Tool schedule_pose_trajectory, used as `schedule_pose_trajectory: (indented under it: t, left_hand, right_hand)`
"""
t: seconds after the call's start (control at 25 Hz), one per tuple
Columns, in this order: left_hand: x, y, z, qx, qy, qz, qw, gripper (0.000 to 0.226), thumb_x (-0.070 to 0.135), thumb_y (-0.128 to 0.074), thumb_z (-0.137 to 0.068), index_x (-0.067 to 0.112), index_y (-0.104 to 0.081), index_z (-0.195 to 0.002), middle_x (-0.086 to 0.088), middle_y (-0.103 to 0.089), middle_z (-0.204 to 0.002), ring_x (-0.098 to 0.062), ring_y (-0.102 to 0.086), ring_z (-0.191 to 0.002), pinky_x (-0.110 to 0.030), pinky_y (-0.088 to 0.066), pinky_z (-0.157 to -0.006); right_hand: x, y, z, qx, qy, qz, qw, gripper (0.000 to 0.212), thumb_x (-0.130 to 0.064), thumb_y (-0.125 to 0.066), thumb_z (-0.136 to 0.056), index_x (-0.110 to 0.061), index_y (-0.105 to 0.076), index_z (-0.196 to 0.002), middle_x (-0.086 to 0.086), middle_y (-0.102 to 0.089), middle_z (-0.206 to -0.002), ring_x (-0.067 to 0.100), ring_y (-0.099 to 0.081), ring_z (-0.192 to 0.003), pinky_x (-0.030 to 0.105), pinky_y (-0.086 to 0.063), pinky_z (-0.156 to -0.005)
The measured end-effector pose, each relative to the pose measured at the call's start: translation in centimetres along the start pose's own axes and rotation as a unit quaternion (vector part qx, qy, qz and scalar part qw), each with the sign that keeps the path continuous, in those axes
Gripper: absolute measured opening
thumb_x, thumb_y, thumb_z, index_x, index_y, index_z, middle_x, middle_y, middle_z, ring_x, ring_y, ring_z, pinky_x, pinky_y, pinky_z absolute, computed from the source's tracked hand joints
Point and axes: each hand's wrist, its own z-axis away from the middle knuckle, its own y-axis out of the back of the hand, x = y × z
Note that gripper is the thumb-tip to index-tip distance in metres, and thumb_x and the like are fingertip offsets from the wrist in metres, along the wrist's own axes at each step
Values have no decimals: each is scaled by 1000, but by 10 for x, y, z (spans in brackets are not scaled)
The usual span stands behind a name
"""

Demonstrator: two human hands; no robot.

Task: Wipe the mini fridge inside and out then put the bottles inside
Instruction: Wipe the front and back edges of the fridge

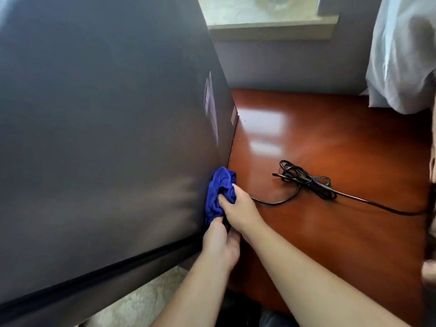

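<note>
Mini fridge (94,138) stickers (210,107) blurred, no legible text

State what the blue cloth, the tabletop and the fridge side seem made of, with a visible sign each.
Blue cloth: soft fabric; it bunches into folds. Tabletop: probably wood or veneer, glossy lacquer; reddish-brown with sharp bright reflections. Fridge side: perhaps painted metal, smooth dark satin; reflections are faint and blurred.
</note>
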Motion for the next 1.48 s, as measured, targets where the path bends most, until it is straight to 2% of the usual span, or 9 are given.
schedule_pose_trajectory:
  t: [0.2,0.48,0.68,0.84,1.0,1.08,1.24,1.36,1.48]
  left_hand:
    - [57,-86,70,-156,-52,38,986,36,14,-46,-106,2,-62,-136,-21,-68,-130,-31,-65,-122,-45,-47,-112]
    - [137,-147,192,-382,-164,57,908,35,20,-38,-105,8,-71,-103,-11,-73,-97,-21,-70,-89,-31,-56,-85]
    - [112,-148,127,-284,-135,12,949,38,19,-44,-105,3,-65,-133,-16,-71,-124,-27,-68,-112,-38,-53,-102]
    - [67,-125,45,-175,-61,-8,983,39,17,-50,-104,2,-60,-139,-21,-66,-134,-34,-61,-129,-45,-48,-112]
    - [34,-79,6,-60,-19,-26,998,36,1,-45,-102,2,-60,-135,-16,-69,-116,-25,-68,-95,-34,-64,-74]
    - [32,-71,9,-42,-14,-1,999,43,-9,-40,-97,-3,-58,-135,-18,-68,-116,-27,-66,-94,-37,-59,-83]
    - [49,-98,31,-98,-41,42,993,52,-14,-33,-91,-8,-52,-139,-22,-66,-119,-31,-65,-96,-39,-50,-103]
    - [80,-138,69,-230,-70,59,969,62,-6,-43,-77,-10,-53,-138,-27,-59,-137,-35,-58,-113,-41,-40,-117]
    - [120,-161,125,-376,-117,67,917,45,15,-51,-78,5,-64,-120,-19,-57,-127,-31,-51,-116,-34,-34,-114]
  right_hand:
    - [-139,30,-4,102,178,-22,978,23,-39,-64,-85,-26,-70,-103,-6,-78,-92,16,-74,-93,44,-58,-88]
    - [-326,53,46,151,474,2,867,38,-25,-74,-94,-13,-70,-129,-2,-77,-117,15,-71,-112,33,-54,-97]
    - [-262,56,5,124,310,-11,943,30,-31,-69,-96,-22,-70,-125,-2,-78,-111,18,-71,-111,29,-54,-94]
    - [-155,44,-44,86,116,-12,989,24,-41,-61,-93,-26,-68,-110,-2,-78,-106,23,-71,-107,44,-55,-98]
    - [-50,26,-63,13,-5,-18,1000,59,-63,-46,-70,-29,-68,-113,-4,-77,-111,25,-70,-111,48,-54,-102]
    - [-33,24,-65,-12,-32,-32,999,54,-61,-46,-67,-34,-67,-109,-6,-77,-108,25,-71,-109,49,-55,-102]
    - [-113,38,-56,58,40,-51,996,23,-42,-57,-84,-23,-67,-93,-3,-77,-95,24,-72,-99,48,-57,-95]
    - [-203,53,-46,105,177,-64,977,13,-27,-63,-94,-15,-68,-97,1,-77,-92,22,-72,-97,43,-57,-91]
    - [-283,63,-32,105,325,-80,936,22,-33,-66,-92,-20,-72,-110,-3,-78,-100,22,-73,-105,44,-56,-94]
